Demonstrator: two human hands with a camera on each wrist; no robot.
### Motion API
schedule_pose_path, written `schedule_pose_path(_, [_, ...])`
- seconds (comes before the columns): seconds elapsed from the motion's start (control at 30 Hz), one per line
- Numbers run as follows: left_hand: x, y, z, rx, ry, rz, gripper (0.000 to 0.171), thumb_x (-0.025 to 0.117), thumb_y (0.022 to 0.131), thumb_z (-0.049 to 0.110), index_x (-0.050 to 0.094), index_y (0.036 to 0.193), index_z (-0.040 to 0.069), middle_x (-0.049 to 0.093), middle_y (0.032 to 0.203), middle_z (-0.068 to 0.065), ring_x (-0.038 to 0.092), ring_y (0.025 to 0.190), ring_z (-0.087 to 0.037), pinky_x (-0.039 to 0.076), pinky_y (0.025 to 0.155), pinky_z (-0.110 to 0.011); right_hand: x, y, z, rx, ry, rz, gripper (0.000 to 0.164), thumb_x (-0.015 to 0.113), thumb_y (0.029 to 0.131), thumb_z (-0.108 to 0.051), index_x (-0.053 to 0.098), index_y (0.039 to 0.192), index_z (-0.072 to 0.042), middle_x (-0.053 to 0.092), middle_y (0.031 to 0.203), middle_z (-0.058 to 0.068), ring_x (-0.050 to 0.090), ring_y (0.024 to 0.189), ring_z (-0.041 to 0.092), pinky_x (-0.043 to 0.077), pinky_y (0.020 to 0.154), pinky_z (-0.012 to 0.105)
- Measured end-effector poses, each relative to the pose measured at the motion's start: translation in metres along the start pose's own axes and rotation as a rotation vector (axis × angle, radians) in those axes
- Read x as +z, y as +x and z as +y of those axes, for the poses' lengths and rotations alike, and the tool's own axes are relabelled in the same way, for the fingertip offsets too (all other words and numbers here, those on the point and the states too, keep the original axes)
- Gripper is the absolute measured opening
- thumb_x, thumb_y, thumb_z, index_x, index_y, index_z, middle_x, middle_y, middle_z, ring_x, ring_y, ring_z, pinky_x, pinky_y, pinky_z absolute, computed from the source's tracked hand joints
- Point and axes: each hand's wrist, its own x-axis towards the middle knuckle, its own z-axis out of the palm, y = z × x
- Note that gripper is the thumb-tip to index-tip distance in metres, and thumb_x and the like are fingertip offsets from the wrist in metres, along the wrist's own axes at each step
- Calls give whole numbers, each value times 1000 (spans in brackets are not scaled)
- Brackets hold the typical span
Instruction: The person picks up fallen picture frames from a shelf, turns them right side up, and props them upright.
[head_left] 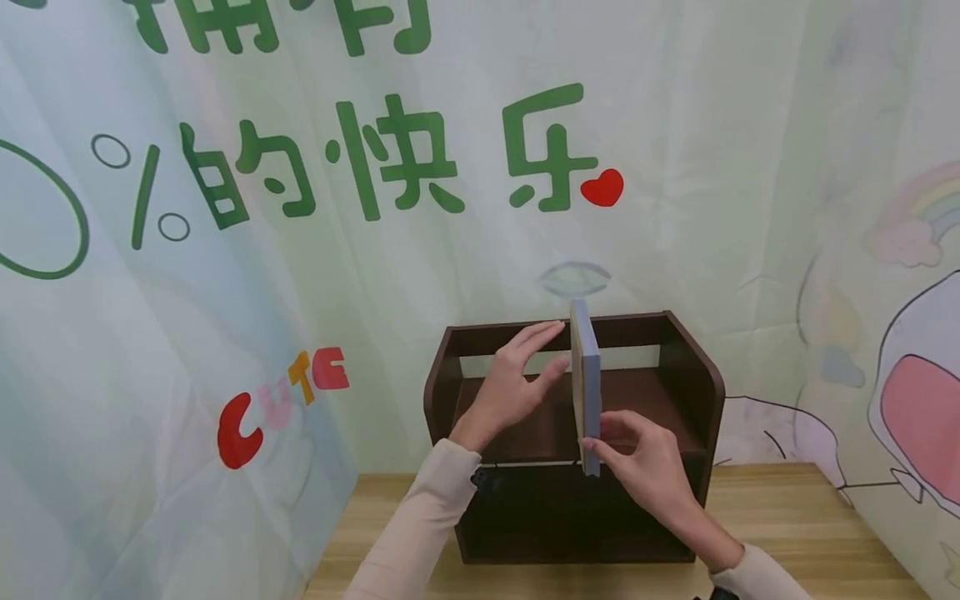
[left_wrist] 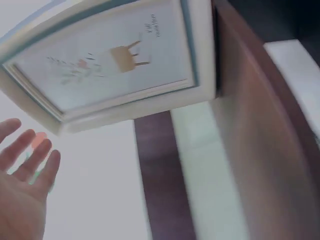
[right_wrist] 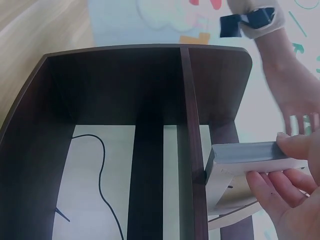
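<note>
A picture frame [head_left: 591, 383] stands upright over the upper board of a dark brown desk shelf [head_left: 517, 429], seen edge-on in the head view. Its front, with a drawing of a plant and a brown chair-like shape, faces the left wrist camera [left_wrist: 125, 55]. My right hand [head_left: 648, 462] pinches the near edge low down, thumb on one side and fingers on the other. To the left of the frame, my left hand [head_left: 513, 375] is raised with extended fingers, apart from it. Whether the frame's bottom touches the board, I cannot tell.
The shelf stands on a wooden table [head_left: 795, 517], against a printed curtain [head_left: 675, 167]. Its side panels [head_left: 693, 383] rise on both sides of the upper level. Behind the lower compartment a black cable [right_wrist: 102, 175] hangs in the right wrist view.
</note>
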Motion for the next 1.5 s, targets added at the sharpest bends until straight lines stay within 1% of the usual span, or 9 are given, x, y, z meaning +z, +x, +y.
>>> schedule_pose_path(0.17, [-11,10,17,205,114,-49,66,79,95,33,55,154,14,58,156,-5,56,145,-20,49,118,-37,-2,2,-1,-11,8,-2,28,88,84,-12,77,110,-9,80,99,6,79,90,22,66,79,35])
schedule_pose_path(0.3, [-11,18,23,297,132,-68,62,82,93,28,60,148,10,62,152,-7,58,144,-19,48,118,-32,-3,2,0,-5,14,-11,28,88,85,-13,77,111,-9,81,101,7,79,91,23,66,79,35])
schedule_pose_path(0.47, [-6,18,23,316,125,-62,54,81,94,23,65,143,8,65,148,-9,58,144,-21,48,118,-33,-6,2,7,-10,-6,-16,22,80,94,-22,77,112,-10,80,102,5,78,91,19,65,80,29])
schedule_pose_path(0.6, [-4,15,22,337,126,-19,52,82,93,21,66,140,5,67,146,-11,60,142,-22,49,116,-33,-7,6,15,-43,-17,36,16,69,103,-22,79,109,-11,81,99,3,76,87,14,61,79,21])
schedule_pose_path(0.73, [-1,15,23,353,108,4,52,81,93,19,66,141,5,67,146,-12,59,143,-23,49,116,-32,-3,18,25,-158,-78,113,11,75,97,-7,78,107,-7,80,97,6,76,84,18,63,75,24])
schedule_pose_path(0.9, [3,14,24,343,101,11,52,80,94,18,64,142,4,66,147,-12,58,144,-23,48,117,-31,8,32,42,-272,-228,139,27,84,84,3,74,108,-2,76,99,12,76,84,23,66,74,40])
schedule_pose_path(1.13, [14,14,28,339,92,22,51,78,96,17,63,143,5,65,148,-13,57,145,-23,48,117,-31,13,32,59,-354,-357,193,17,81,87,4,74,102,1,75,94,14,75,78,23,64,69,42])
schedule_pose_path(1.3, [23,18,32,342,84,29,50,77,97,18,63,143,5,65,148,-12,56,146,-22,47,118,-29,4,28,67,-432,-475,291,20,81,84,7,74,102,1,75,92,15,74,77,28,62,65,43])
schedule_pose_path(1.5, [34,24,37,347,101,7,49,76,98,19,63,143,5,65,148,-12,56,146,-22,46,118,-27,-7,22,70,-481,-552,339,22,80,81,10,73,101,3,72,89,15,72,77,32,61,61,46])
